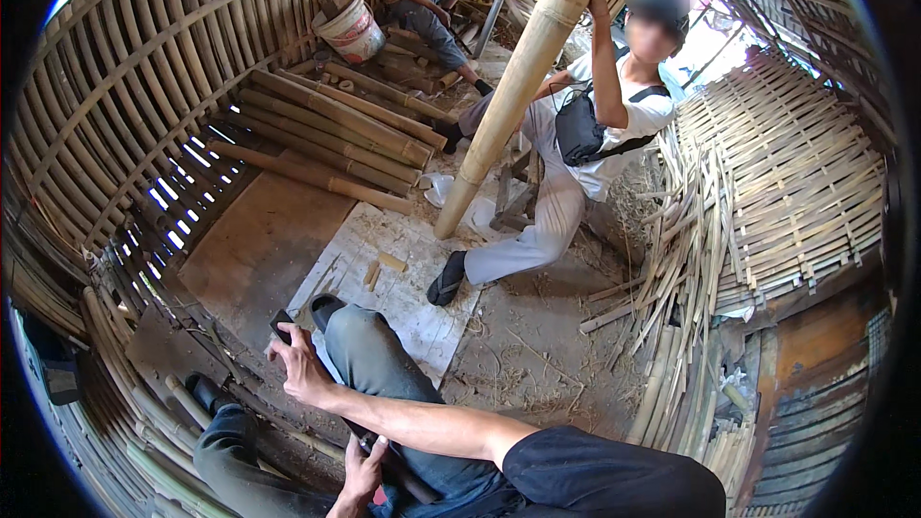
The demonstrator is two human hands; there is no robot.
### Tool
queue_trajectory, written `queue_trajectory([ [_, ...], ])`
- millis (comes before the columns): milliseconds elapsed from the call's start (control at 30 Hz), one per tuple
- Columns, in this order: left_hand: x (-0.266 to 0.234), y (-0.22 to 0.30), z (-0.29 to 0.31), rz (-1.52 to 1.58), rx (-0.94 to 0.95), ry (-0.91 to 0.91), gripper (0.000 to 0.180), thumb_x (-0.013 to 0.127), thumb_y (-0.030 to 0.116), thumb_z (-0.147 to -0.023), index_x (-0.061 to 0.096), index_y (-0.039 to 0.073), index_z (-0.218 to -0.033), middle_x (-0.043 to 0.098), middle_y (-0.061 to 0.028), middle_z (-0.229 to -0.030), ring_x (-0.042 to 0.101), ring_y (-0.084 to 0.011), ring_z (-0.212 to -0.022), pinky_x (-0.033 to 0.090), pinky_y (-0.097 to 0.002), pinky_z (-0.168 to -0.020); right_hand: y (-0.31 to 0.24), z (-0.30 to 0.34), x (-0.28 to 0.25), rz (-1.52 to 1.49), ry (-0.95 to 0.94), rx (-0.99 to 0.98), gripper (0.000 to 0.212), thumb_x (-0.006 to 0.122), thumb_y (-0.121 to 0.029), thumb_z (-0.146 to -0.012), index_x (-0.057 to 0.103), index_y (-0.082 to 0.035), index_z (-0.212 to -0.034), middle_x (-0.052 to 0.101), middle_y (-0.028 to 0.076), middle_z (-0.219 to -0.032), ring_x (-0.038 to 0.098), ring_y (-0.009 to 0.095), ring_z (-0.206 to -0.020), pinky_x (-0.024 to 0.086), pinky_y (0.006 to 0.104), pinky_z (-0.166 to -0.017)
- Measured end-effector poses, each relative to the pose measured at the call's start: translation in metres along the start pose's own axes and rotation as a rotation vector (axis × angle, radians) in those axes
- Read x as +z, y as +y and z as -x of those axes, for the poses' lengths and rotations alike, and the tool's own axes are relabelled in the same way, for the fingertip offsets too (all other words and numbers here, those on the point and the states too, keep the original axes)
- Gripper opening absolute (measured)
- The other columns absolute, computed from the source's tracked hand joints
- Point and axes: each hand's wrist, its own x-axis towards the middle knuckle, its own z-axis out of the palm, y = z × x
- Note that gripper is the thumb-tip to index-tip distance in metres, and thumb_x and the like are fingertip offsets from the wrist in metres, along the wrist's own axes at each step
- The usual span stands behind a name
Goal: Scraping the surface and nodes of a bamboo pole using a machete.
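Note:
My right arm reaches across my raised knee, and my right hand [305, 370] grips a small dark flat piece [281, 326] whose kind I cannot make out. Lower down, my left hand [361, 476] closes around a long dark bar-like tool [411, 485] lying by my thigh. My forearm hides whether the two dark parts are one tool. Ahead, a person in a white shirt steadies a thick bamboo pole [499, 125] with a hand on its top. The pole's foot rests by a pale board [369, 240] bearing several short bamboo pieces [391, 261].
Cut bamboo poles [336, 120] lie at the far left, near a white bucket [350, 31]. A second person sits behind them. Split strips and a woven bamboo panel [787, 173] fill the right side. More poles [144, 422] lie at the near left. Slatted bamboo walls [144, 67] enclose the space.

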Motion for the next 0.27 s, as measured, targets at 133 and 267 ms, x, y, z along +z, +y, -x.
queue_trajectory([
  [133, 0.001, 0.012, -0.001, -0.197, 0.055, 0.039, 0.037, 0.069, 0.018, -0.107, 0.062, -0.002, -0.138, 0.074, -0.0071, -0.118, 0.065, -0.0142, -0.106, 0.053, -0.0347, -0.096, 0.004, 0.001, 0.001, 0.022, -0.041, 0.018, 0.047, 0.069, 0.011, -0.067, 0.064, -0.006, -0.110, 0.044, 0.033, -0.153, 0.048, 0.054, -0.138, 0.041, 0.0577, -0.116],
  [267, -0.017, 0.006, -0.004, -0.027, -0.042, 0.116, 0.033, 0.071, 0.017, -0.105, 0.066, 0.002, -0.134, 0.076, -0.0072, -0.115, 0.066, -0.0140, -0.103, 0.053, -0.0334, -0.094, 0.001, 0.003, 0.005, 0.114, -0.251, 0.075, 0.050, 0.072, 0.008, -0.068, 0.065, -0.008, -0.115, 0.041, 0.032, -0.155, 0.048, 0.052, -0.140, 0.039, 0.0582, -0.118],
])
